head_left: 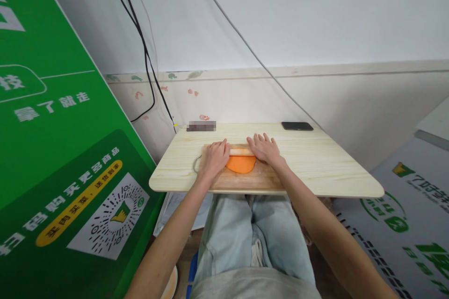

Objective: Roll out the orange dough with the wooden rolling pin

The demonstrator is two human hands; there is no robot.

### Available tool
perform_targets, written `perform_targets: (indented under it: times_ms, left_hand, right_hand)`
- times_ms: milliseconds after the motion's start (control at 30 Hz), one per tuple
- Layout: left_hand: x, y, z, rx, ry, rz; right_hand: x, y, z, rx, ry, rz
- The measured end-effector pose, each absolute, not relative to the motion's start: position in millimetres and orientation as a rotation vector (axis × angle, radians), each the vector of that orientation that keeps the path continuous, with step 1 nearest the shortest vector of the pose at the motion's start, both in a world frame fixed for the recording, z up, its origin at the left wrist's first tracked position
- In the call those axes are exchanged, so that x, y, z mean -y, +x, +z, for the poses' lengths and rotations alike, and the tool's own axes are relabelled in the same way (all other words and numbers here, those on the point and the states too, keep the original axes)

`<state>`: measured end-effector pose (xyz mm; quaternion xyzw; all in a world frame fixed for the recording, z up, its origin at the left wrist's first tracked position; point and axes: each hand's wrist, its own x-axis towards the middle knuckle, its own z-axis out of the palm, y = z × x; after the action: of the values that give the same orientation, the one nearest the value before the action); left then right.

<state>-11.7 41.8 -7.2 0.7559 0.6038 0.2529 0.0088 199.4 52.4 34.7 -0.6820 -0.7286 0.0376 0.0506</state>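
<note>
1. Our left hand [217,155] lies over the left end of a pale, cylindrical wooden rolling pin [242,152], palm down, fingers stretched forward and close together.
2. Our right hand [265,148] covers the pin's other end — palm down, fingers extended and slightly spread.
3. Between our 2 hands, the rolling pin lies across the far part of a flat, rounded, bright-orange sheet of dough [241,165].
4. Beneath both, we see a brown rectangular wooden board [259,180] with a curved metal handle [194,164] at its left side.
5. The board sits at the near edge of a pale wood-grain tabletop [336,175].
6. Near its far edge lie a dark, pixelated item [201,126] on the left — too obscured to identify — and a black rectangular phone [297,126] on the right.
7. Beyond it stands a white wall [298,14].
</note>
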Motion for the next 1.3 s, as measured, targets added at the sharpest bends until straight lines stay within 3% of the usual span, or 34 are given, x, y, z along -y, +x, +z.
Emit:
perform_targets:
  times_ms: [200, 500, 967, 1300]
  left_hand:
    - [-42, -12, -8, -1.902, 2.336, 0.812]
    - [-44, -14, -12, -1.871, 2.325, 0.895]
    - [-38, -13, -5, -1.876, 2.416, 0.809]
    - [-38, -16, -3, -1.841, 2.397, 0.85]
  right_hand:
    - [-35, 200, 28, 2.231, -2.012, -0.036]
    - [59, 182, -23, 2.075, -1.782, -0.374]
    - [-57, 212, 33, 2.266, -2.039, 0.083]
    - [50, 194, -6, 2.162, -1.755, -0.249]
